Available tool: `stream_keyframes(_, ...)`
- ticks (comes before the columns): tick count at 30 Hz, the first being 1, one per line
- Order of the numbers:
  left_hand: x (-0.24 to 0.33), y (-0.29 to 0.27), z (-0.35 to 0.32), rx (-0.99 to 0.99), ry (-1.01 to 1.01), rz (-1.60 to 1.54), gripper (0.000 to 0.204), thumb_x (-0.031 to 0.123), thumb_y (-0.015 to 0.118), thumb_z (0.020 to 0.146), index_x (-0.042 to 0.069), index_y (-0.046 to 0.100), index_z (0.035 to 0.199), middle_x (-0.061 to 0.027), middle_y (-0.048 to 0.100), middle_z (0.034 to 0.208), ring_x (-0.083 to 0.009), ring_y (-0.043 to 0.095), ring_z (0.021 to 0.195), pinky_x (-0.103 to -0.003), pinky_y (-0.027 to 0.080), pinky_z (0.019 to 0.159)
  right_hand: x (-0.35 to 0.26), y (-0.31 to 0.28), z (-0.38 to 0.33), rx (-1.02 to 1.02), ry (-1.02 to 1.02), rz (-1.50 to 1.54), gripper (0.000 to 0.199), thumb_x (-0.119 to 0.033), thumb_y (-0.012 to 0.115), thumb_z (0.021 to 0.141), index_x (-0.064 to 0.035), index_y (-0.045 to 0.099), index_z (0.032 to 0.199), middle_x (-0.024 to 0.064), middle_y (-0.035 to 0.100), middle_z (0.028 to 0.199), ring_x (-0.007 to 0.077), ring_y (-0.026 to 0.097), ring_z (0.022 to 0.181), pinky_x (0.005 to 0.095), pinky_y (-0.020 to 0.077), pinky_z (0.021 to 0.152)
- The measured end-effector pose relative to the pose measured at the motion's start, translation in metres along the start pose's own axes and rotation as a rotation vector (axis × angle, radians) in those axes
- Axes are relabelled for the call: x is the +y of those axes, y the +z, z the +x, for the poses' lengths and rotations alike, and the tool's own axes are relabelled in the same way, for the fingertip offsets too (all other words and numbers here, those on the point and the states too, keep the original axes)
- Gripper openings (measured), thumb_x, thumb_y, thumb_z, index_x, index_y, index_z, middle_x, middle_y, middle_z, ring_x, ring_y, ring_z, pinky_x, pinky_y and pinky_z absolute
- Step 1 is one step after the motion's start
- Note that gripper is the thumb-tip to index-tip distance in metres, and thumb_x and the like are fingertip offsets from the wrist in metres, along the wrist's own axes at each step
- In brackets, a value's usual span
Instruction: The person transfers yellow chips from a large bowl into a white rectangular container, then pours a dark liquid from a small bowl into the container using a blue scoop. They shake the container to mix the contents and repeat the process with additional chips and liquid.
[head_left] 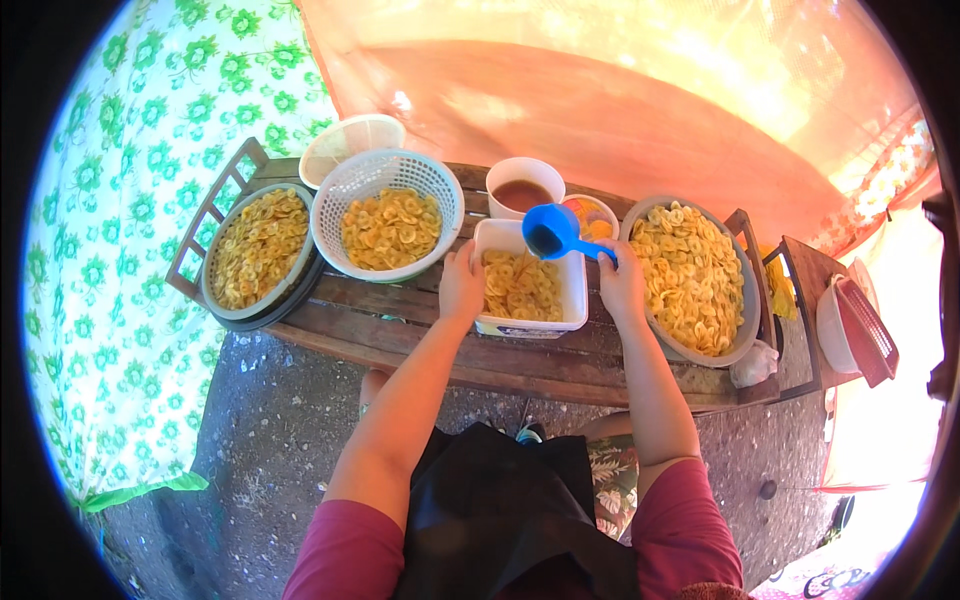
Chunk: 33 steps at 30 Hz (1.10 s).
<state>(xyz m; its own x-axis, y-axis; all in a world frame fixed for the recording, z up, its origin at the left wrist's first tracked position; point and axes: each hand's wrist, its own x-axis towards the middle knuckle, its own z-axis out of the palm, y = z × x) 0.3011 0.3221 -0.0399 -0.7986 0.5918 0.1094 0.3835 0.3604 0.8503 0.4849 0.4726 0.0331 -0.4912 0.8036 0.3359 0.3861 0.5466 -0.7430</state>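
With my right hand (622, 283) I grip the handle of a blue plastic dipper (560, 222), its cup tilted over the far part of a white rectangular tub (578, 290). Something dark shows inside the cup. My left hand (461, 287) holds the tub's left side. Yellow banana chips (522, 288) lie in the tub. Just behind it stands a white bucket (497, 182) with brown liquid in it. A small round container (598, 215) with yellow and orange contents sits behind the dipper, partly covered by it.
Everything stands on a slatted wooden bench (400, 335). A white perforated basket (345, 262) and a grey basin (215, 287) of chips are at left, a larger grey basin (745, 330) at right. A plastic bag (755, 365) lies by the right edge. Sheets hang behind.
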Motion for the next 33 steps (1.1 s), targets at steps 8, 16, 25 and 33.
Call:
stream_keyframes(8,-0.006,0.005,0.0,0.083,0.059,0.015,0.038,0.015,0.05,0.091,0.005,0.051,0.127,-0.0189,0.054,0.106,-0.0336,0.056,0.092,-0.041,0.045,0.082,0.035,0.035,0.078,-0.004,0.258,0.412,0.024,-0.005,0.054,0.088,0.0005,0.062,0.11,0.0068,0.064,0.089,0.0124,0.056,0.082,0.0279,0.0432,0.075)
stream_keyframes(16,-0.009,0.0,0.004,0.007,-0.037,0.04,0.037,0.023,0.051,0.092,0.005,0.053,0.124,-0.0222,0.056,0.113,-0.0342,0.057,0.102,-0.042,0.045,0.085,0.045,0.075,0.095,-0.18,0.215,0.202,0.038,-0.023,0.057,0.088,-0.0022,0.056,0.119,0.0178,0.063,0.101,0.0266,0.061,0.093,0.0377,0.047,0.079)
stream_keyframes(25,0.025,-0.029,-0.038,-0.027,0.055,0.034,0.028,0.02,0.05,0.094,0.001,0.058,0.114,-0.0174,0.059,0.096,-0.0292,0.059,0.089,-0.037,0.046,0.079,0.011,0.007,-0.062,-0.225,0.088,-0.183,0.057,-0.015,0.055,0.088,-0.0044,0.032,0.139,0.0227,0.046,0.124,0.0362,0.05,0.114,0.0415,0.0431,0.093)
stream_keyframes(33,0.045,-0.048,-0.059,-0.085,0.044,-0.236,0.039,0.018,0.057,0.093,0.0,0.051,0.128,-0.0077,0.057,0.102,-0.0133,0.053,0.086,-0.027,0.044,0.078,-0.014,-0.014,-0.089,-0.005,-0.057,0.075,0.054,0.0,0.049,0.088,-0.0055,0.037,0.14,0.0155,0.05,0.103,0.0259,0.052,0.091,0.0335,0.0433,0.083)
